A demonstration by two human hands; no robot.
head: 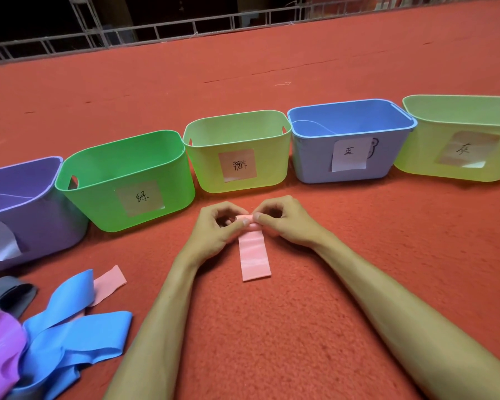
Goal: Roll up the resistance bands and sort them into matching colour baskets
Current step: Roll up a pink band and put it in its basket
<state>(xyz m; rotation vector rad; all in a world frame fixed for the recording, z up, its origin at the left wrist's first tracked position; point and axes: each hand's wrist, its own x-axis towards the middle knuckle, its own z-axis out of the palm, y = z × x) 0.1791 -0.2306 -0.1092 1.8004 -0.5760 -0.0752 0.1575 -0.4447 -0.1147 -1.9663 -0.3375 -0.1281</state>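
Rolling pink band (254, 255): laid just before middle basket (205, 171), far end is curled.
Left hand (217, 228): curled end is pinched.
Right hand (285, 223): same end is pinched.
Loose bands (78, 333): heaped left of middle basket.

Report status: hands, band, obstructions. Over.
Left hand and right hand both pinching pink band, far end rolled. Rest flat on carpet. Nothing in the way.

Perhaps a stage or hall floor — wide red carpet (300, 67), metal railing (156, 31) behind.
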